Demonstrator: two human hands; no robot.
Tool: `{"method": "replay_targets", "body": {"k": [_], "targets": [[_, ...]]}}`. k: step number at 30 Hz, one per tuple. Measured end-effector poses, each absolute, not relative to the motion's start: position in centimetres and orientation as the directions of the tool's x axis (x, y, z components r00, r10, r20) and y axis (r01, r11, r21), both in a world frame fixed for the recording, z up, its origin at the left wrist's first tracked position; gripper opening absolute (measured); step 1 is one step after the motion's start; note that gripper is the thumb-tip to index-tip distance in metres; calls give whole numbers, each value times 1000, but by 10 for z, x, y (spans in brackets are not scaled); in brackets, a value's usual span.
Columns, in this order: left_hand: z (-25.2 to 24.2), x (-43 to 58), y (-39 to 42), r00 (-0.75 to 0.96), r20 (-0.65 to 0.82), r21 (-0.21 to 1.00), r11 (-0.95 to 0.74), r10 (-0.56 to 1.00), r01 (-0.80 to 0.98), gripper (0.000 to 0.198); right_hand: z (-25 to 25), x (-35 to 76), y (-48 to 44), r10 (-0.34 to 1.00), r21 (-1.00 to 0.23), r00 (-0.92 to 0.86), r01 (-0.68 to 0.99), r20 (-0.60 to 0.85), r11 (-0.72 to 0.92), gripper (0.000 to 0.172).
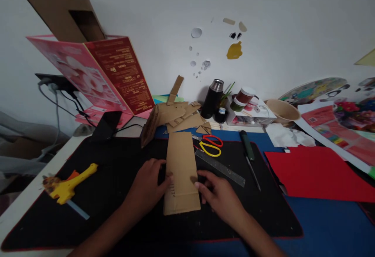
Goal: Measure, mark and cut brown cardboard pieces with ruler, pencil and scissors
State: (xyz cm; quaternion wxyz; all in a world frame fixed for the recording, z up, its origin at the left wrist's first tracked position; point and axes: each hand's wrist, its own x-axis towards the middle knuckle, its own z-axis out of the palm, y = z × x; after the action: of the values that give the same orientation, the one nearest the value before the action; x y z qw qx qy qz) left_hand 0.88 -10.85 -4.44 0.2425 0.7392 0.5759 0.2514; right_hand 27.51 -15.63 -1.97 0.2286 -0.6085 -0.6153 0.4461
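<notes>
So you're pinching that cardboard strip (pixel 181 159) at the lower middle of the frame — the left hand (pixel 150 182) has a narrow grip on its left edge, the right hand (pixel 218 192) is doing the same on the right. It's lying over the black mat (pixel 117 171), scissors (pixel 209 144) and clear ruler (pixel 221 168) sitting just right of it — yellow glue gun (pixel 66 190) is resting lower left.

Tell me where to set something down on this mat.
Free: the black mat between the glue gun and left hand, and its near right corner, beside the right forearm. Crowded: behind and right of the cardboard, with scraps, scissors and ruler.
</notes>
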Motion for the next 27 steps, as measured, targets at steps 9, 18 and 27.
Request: {"method": "replay_targets", "body": {"k": [9,18,27], "targets": [[-24,13,-115,83,-216,956,194,973,220,70,-24,266,-157,954,-864,-192,492,-230,-109,44],[58,-65,-87,250,-119,894,-6,961,449,53,-7,284,-134,985,-987,-86,66,-150,-145,67],[79,-62,-67,118,48,878,-98,992,468,42,-11,270,-138,946,-957,-148,18,-288,-288,72]]}}
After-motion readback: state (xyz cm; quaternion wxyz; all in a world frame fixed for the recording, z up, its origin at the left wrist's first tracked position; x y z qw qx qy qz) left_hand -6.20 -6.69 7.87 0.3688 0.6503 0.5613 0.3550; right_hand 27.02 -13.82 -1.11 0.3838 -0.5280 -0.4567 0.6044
